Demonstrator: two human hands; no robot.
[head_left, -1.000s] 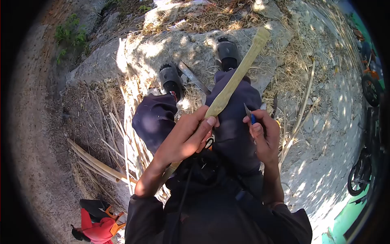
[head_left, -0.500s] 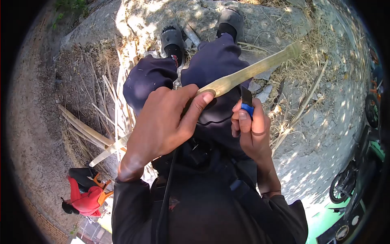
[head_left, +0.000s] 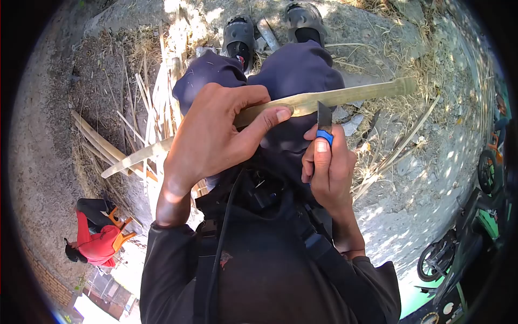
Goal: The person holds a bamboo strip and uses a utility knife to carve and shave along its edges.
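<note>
A long, pale strip of bamboo or wood [head_left: 361, 94] lies nearly level across my lap, its right end a little higher. My left hand [head_left: 218, 127] is wrapped round its middle, the thumb pressed along its face, and the narrower end [head_left: 135, 156] sticks out past my wrist. In my right hand [head_left: 330, 167] is a small knife [head_left: 324, 119] with a blue handle, pinched between thumb and fingers. Its dark blade points up, the tip at the strip's lower edge just right of my left thumb; whether they touch I cannot tell.
Split strips [head_left: 100, 137] and thin slivers [head_left: 156, 102] lie on the ground to the left. A metal tool [head_left: 267, 33] rests between my shoes. A person in red [head_left: 100, 243] sits at the lower left. A motorcycle [head_left: 437, 259] stands at the right.
The strip has turned from steeply slanted to nearly level. My right hand has brought the knife up to its lower edge, and the blade now points upward. The view has shifted too.
</note>
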